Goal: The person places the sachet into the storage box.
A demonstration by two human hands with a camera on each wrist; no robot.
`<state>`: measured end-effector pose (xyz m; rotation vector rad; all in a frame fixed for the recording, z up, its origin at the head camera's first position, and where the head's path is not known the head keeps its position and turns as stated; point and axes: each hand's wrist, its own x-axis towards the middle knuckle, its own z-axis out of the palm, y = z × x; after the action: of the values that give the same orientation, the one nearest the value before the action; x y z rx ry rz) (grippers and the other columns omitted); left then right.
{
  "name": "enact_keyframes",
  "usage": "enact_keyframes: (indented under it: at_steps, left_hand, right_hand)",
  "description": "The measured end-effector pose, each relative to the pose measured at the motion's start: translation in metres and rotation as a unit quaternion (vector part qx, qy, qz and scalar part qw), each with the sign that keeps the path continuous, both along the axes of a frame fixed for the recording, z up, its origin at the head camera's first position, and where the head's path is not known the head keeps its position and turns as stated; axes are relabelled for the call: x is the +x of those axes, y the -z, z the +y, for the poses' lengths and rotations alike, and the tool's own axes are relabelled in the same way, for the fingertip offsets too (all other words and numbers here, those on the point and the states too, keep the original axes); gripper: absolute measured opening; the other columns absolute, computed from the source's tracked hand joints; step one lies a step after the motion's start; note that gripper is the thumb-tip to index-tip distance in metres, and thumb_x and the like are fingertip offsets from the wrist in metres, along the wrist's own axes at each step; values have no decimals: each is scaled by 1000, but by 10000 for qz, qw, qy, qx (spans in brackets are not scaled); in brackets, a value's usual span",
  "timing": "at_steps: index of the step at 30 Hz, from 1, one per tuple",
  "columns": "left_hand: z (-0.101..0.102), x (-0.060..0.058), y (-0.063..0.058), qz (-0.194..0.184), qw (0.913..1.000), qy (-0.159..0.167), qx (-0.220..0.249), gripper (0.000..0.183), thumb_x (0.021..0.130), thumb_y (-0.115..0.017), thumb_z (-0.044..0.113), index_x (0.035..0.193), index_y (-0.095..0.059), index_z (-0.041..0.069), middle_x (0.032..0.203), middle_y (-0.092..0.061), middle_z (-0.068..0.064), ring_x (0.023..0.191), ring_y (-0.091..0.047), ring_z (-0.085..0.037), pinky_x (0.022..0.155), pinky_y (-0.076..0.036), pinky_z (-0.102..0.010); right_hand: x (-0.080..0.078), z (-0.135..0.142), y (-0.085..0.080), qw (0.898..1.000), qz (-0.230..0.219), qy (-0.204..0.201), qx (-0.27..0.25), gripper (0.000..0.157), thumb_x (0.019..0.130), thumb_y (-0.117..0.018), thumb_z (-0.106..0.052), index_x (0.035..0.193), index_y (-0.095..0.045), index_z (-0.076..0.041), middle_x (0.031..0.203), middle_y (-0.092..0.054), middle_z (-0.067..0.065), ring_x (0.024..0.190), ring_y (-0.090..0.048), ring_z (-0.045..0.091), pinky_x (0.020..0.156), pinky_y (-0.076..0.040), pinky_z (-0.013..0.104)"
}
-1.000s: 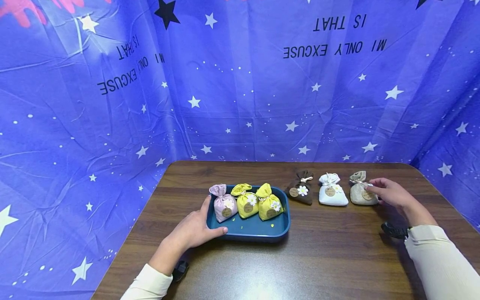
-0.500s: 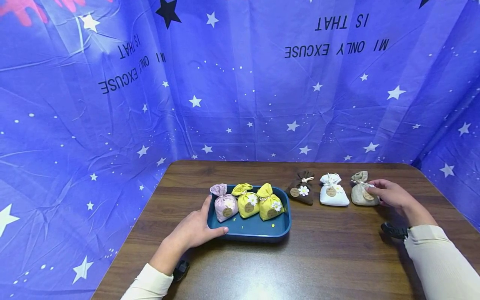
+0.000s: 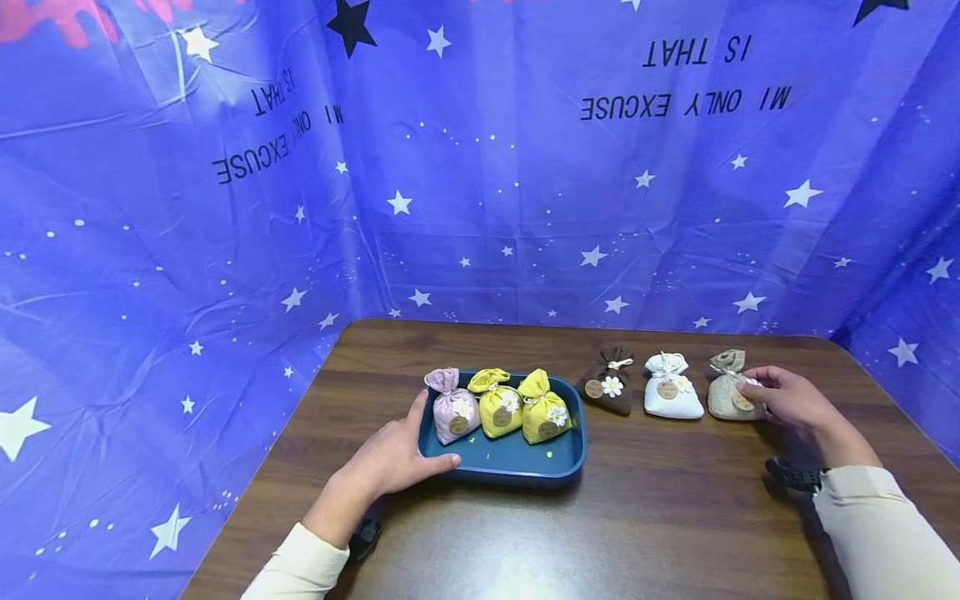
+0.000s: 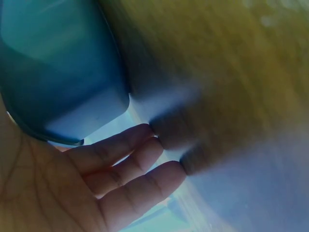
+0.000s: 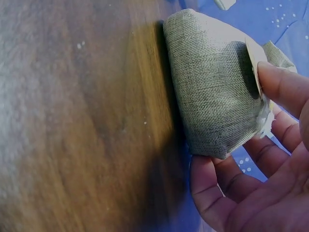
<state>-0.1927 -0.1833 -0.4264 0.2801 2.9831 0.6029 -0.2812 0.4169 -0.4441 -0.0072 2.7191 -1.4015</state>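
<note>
My left hand (image 3: 393, 454) rests against the left end of a dark blue tray (image 3: 517, 475), its thumb along the front rim. In the left wrist view, three extended fingers (image 4: 140, 191) lie beside and below the tray wall. Three small tied sachets stand in a row inside: a lilac sachet (image 3: 450, 408), a yellow sachet (image 3: 497, 408) and another yellow sachet (image 3: 542, 414). At the right, my right hand (image 3: 798, 404) pinches a beige woven sachet (image 5: 212, 87), thumb on its round tag and fingers around its side. That sachet's base sits at the tabletop.
A white sachet (image 3: 672, 400) and a dark brown sachet (image 3: 617, 396) lie between the beige one and the tray. All are on a brown wooden table (image 3: 660, 517). A blue star-printed cloth (image 3: 487, 167) hangs behind and beside it.
The head view has shifted slightly, so everything appears a little lower and further right. Both hands stay at the tray and the beige sachet, and the sachets keep their places.
</note>
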Motion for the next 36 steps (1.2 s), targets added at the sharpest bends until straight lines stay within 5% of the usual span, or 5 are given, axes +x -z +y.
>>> enact_keyframes:
  at_steps: [10,24,31,36]
  left_hand:
    - [1,2,1,-53,10000,-26,47,120,75,-68,74,159,-14,6,127,-61,-27,115,-60,-37,97,-46,-51]
    - [1,1,-1,-87,9999,-55,-15,120,75,-68,73,159,-13,8,128,-60,-27,116,-60,-39,98,-46,-52]
    - [1,0,-1,-40,9999,-87,-36,120,75,-69,73,159,-14,7,123,-62,-28,113,-61,-39,96,-47,-51]
    - [1,-1,0,-83,9999,-96,-37,120,75,-69,72,159,-14,7,125,-61,-28,115,-60,-39,97,-47,-52]
  right_hand:
    - [5,-6,-7,9988,-81,139,-456,34,100,-61,-30,116,-53,-1,90,-56,-17,78,-54,5,66,-51,35]
    - [7,-26,-14,9962,262,53,-832,38,100,-60,-21,121,-47,7,91,-58,-12,79,-56,3,65,-54,33]
    - [5,-37,-21,9898,393,70,-1371,6,99,-62,-17,104,-58,-19,87,-57,-14,74,-57,3,61,-55,30]
    - [8,-47,-28,9787,429,-27,-2010,16,98,-63,-10,98,-62,-26,85,-60,-11,71,-58,5,57,-53,25]
